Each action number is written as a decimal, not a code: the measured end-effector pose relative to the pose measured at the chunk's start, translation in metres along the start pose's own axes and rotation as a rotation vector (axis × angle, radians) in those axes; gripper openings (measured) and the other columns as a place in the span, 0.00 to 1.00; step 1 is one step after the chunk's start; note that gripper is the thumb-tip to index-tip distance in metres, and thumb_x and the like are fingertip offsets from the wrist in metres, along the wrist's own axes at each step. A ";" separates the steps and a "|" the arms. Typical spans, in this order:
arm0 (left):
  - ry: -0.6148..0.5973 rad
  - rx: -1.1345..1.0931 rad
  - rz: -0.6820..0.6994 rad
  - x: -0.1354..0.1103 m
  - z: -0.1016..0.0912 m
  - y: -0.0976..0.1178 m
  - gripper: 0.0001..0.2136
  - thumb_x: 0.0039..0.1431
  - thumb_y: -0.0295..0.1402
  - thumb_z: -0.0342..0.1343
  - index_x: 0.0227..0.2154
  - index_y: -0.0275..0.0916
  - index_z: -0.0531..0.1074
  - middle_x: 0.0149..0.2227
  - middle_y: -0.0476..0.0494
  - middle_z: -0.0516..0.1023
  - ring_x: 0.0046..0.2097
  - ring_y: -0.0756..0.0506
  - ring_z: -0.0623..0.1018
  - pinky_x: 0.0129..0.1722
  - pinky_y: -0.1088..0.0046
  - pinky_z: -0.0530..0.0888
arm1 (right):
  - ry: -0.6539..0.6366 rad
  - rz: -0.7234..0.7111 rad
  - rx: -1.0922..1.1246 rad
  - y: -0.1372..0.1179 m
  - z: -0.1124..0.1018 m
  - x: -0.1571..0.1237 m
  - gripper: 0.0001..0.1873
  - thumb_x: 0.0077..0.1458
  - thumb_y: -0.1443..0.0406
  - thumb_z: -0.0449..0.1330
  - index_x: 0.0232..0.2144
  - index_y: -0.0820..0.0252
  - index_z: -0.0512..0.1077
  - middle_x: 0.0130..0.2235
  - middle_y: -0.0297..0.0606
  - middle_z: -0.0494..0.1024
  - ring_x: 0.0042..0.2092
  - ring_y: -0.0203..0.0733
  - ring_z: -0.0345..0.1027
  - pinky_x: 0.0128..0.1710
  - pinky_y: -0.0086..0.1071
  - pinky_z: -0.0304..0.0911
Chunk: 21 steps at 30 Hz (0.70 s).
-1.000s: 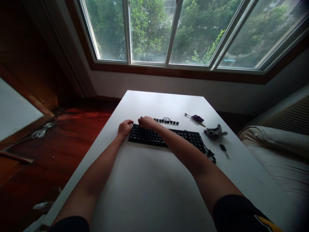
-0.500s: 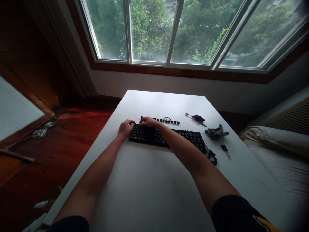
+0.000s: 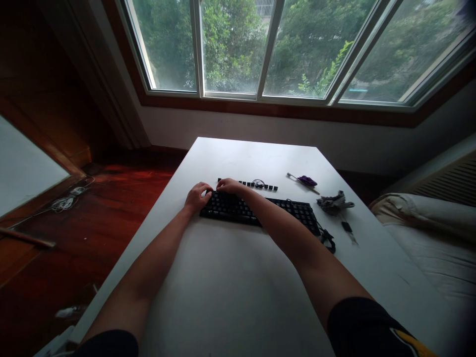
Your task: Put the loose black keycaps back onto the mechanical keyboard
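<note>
A black keyboard [image 3: 238,212] lies flat across the white table [image 3: 223,277], partly covered by my right forearm. At its upper left corner, my left hand [image 3: 198,197] is closed around the edge, with thumb and forefinger over the corner keys. Just right of it, my right hand [image 3: 229,186] bends down over the top key row with its fingers pinched together. Whatever is between those fingertips is too small to make out. Behind the keyboard runs a row of loose black keycaps [image 3: 270,187], with a small wire loop tool [image 3: 258,184] among them.
Right of the keycaps lie a toothbrush [image 3: 293,176] and a purple item [image 3: 307,180]. A crumpled grey cloth [image 3: 335,202], a small black brush [image 3: 346,226] and the bundled keyboard cable [image 3: 327,241] are on the right. A beige padded seat [image 3: 416,238] adjoins the table.
My left hand has shifted slightly right, its thumb and forefinger moving over the keyboard's corner toward my right fingertips. My right hand has barely moved.
</note>
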<state>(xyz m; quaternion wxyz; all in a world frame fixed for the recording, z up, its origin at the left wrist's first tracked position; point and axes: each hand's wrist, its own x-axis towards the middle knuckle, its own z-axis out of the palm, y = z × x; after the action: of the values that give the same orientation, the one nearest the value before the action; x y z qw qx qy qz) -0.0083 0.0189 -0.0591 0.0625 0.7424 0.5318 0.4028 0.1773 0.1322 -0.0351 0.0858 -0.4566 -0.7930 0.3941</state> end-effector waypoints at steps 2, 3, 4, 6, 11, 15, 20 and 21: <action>0.000 0.004 0.018 0.000 0.000 0.000 0.07 0.62 0.30 0.55 0.39 0.43 0.78 0.44 0.45 0.78 0.50 0.42 0.76 0.55 0.61 0.73 | 0.115 0.007 -0.055 0.002 -0.001 0.003 0.08 0.61 0.62 0.62 0.40 0.58 0.79 0.36 0.36 0.81 0.36 0.37 0.72 0.36 0.27 0.62; -0.003 0.004 0.023 0.000 0.000 0.000 0.07 0.62 0.30 0.55 0.38 0.43 0.78 0.44 0.45 0.78 0.50 0.42 0.76 0.55 0.61 0.73 | 0.199 0.005 -0.108 0.003 -0.001 0.003 0.09 0.62 0.62 0.60 0.40 0.57 0.78 0.37 0.37 0.81 0.38 0.39 0.72 0.37 0.29 0.62; -0.009 0.002 0.028 0.000 0.000 0.000 0.07 0.62 0.30 0.55 0.38 0.43 0.78 0.45 0.45 0.78 0.50 0.42 0.76 0.56 0.60 0.73 | 0.288 -0.005 -0.178 0.004 -0.001 0.004 0.09 0.63 0.61 0.59 0.41 0.56 0.78 0.39 0.38 0.81 0.39 0.40 0.72 0.38 0.30 0.62; -0.027 -0.008 0.036 -0.001 0.000 0.001 0.08 0.62 0.30 0.55 0.39 0.44 0.79 0.46 0.45 0.79 0.51 0.42 0.76 0.57 0.60 0.73 | 0.442 -0.054 -0.346 0.005 -0.002 0.004 0.10 0.64 0.61 0.58 0.43 0.55 0.77 0.43 0.41 0.80 0.44 0.44 0.70 0.42 0.33 0.62; -0.051 -0.032 0.064 0.000 -0.002 0.003 0.10 0.62 0.30 0.56 0.42 0.44 0.80 0.49 0.45 0.79 0.54 0.41 0.75 0.60 0.58 0.71 | 0.482 -0.202 -0.654 0.007 -0.001 0.008 0.14 0.62 0.59 0.61 0.48 0.56 0.75 0.51 0.47 0.75 0.54 0.53 0.62 0.53 0.42 0.57; -0.070 -0.030 0.069 -0.001 -0.002 0.001 0.10 0.63 0.31 0.56 0.43 0.45 0.80 0.50 0.46 0.79 0.54 0.41 0.75 0.60 0.58 0.71 | 0.434 -0.193 -0.740 0.001 0.001 0.013 0.15 0.63 0.59 0.60 0.49 0.58 0.76 0.51 0.51 0.74 0.55 0.55 0.60 0.54 0.44 0.54; -0.077 -0.023 0.077 -0.001 -0.002 0.000 0.11 0.62 0.30 0.56 0.44 0.45 0.80 0.49 0.47 0.80 0.54 0.41 0.75 0.60 0.57 0.71 | 0.444 -0.243 -0.749 -0.008 -0.002 0.012 0.13 0.65 0.61 0.58 0.47 0.58 0.78 0.51 0.51 0.75 0.56 0.56 0.60 0.55 0.45 0.53; -0.076 -0.024 0.081 -0.001 -0.002 0.000 0.11 0.62 0.30 0.56 0.44 0.45 0.80 0.49 0.47 0.80 0.54 0.41 0.75 0.60 0.58 0.71 | 0.459 -0.252 -0.735 -0.009 -0.004 0.010 0.13 0.65 0.62 0.58 0.47 0.58 0.78 0.50 0.50 0.76 0.55 0.55 0.60 0.55 0.44 0.53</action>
<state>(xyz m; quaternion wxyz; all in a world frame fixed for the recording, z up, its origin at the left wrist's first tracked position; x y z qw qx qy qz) -0.0099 0.0179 -0.0586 0.0752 0.7772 0.4935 0.3831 0.1676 0.1400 -0.0277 0.1388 -0.4320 -0.8903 -0.0385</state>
